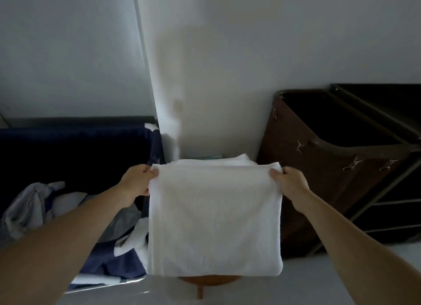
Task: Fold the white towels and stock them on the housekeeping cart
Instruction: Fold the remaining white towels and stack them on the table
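A white towel point(214, 218) hangs doubled over in front of me, its folded edge at the bottom. My left hand point(136, 181) pinches its top left corner and my right hand point(289, 181) pinches its top right corner, holding the top edge level and taut. Behind the top edge lies more white towel point(216, 160), partly hidden by the hanging one. The housekeeping cart point(355, 159) stands to the right: a dark brown fabric bin beside dark shelves.
A round wooden stool point(209, 280) shows under the towel's lower edge. On the left a blue bin point(75, 145) holds grey and white laundry point(34, 206). A white wall rises behind everything, and pale floor lies below.
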Tool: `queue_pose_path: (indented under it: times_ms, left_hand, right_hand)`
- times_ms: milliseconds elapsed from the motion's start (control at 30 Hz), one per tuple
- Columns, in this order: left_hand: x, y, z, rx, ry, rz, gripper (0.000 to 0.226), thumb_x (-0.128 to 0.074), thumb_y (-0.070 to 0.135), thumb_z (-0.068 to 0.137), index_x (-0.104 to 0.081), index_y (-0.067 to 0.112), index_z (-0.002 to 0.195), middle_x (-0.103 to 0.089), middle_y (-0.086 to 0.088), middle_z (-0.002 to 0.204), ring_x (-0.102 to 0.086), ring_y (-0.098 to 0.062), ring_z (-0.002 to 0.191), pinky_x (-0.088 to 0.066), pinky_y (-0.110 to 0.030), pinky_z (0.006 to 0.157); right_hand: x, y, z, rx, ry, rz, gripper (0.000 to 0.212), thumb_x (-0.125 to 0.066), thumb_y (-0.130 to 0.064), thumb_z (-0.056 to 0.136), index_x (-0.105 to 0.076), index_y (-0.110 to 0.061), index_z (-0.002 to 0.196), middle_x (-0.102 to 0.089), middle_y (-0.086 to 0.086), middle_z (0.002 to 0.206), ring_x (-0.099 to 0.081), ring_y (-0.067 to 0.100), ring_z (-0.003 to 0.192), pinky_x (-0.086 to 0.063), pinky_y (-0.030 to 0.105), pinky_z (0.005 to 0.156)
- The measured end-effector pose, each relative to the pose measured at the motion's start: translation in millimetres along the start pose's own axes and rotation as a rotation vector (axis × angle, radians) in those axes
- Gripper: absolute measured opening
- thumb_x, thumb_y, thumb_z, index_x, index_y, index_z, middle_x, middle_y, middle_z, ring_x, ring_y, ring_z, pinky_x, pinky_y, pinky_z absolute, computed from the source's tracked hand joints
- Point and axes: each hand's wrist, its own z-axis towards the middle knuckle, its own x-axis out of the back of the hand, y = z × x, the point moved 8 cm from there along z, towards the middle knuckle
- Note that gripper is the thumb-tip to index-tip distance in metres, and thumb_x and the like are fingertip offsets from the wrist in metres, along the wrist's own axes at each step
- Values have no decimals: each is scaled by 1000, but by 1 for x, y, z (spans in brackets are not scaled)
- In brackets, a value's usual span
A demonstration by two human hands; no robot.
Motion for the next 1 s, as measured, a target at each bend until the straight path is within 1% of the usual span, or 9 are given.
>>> queue_pose_path:
  times_ms: [100, 200, 400, 500, 600, 667, 767, 900, 1000]
  left_hand:
    - [-33, -43, 50, 140, 22, 32, 25, -55, 21, 102, -62, -3, 108, -67, -23, 108, -67, -36, 95, -58, -41, 72]
    - [-54, -73, 86, 205, 48, 185, 29, -55, 22, 100, -63, -4, 108, -65, -23, 107, -64, -39, 99, -53, -45, 86]
    - [-71, -84, 115, 204, 76, 254, 22, -50, 24, 99, -61, 6, 105, -62, -16, 101, -60, -35, 91, -50, -42, 79]
    - [-66, -52, 137, 101, 133, 179, 14, -49, 24, 97, -59, 14, 94, -61, -7, 88, -53, -23, 77, -41, -33, 66]
    - [-59, -18, 168, -32, 213, 167, 16, -50, 25, 98, -57, 14, 88, -57, -2, 79, -48, -17, 69, -38, -32, 61]
    - [-68, -17, 184, -19, 173, 209, 19, -49, 25, 99, -55, 11, 86, -54, -6, 79, -48, -19, 70, -36, -32, 62]
    - [-88, -42, 199, 79, 100, 246, 25, -48, 22, 100, -61, 1, 96, -51, -13, 85, -45, -24, 80, -34, -36, 70]
    - [-93, -57, 211, 120, 147, 341, 31, -47, 22, 101, -60, -4, 112, -56, -15, 88, -48, -23, 77, -34, -32, 63]
    - [-102, -57, 202, 109, 150, 370, 40, -53, 22, 99, -50, 0, 133, -59, -18, 120, -57, -36, 105, -43, -37, 81]
  right_hand:
    - [-40, 49, 45, -139, -43, -10, 24, -60, -29, 95, -65, -6, 97, -67, 14, 95, -64, 28, 79, -51, 38, 68]
    - [-68, 82, 79, -237, -82, -34, 21, -61, -30, 94, -62, -9, 99, -67, 13, 99, -66, 32, 89, -57, 47, 83]
    - [-81, 96, 111, -299, -84, -34, 15, -65, -25, 90, -64, -10, 94, -67, 13, 95, -65, 33, 86, -55, 46, 79]
    - [-68, 76, 131, -224, 8, 29, 9, -65, -24, 90, -63, -17, 85, -67, 8, 90, -63, 27, 80, -53, 41, 74]
    - [-59, 55, 157, -170, 80, 114, 10, -66, -23, 91, -64, -17, 83, -66, 6, 88, -60, 23, 77, -51, 40, 73]
    - [-63, 50, 174, -167, 87, 135, 11, -66, -22, 92, -63, -18, 83, -65, 1, 86, -60, 17, 75, -48, 34, 69]
    - [-78, 63, 190, -192, 90, 64, 7, -64, -20, 94, -59, -17, 93, -58, -8, 84, -56, 9, 75, -50, 35, 77]
    - [-86, 86, 195, -183, 130, -22, 18, -67, -25, 94, -63, -15, 108, -60, -5, 91, -60, 18, 87, -51, 40, 85]
    - [-89, 98, 186, -193, 85, -81, 30, -65, -37, 94, -56, -17, 114, -58, -2, 100, -58, 15, 83, -50, 39, 81]
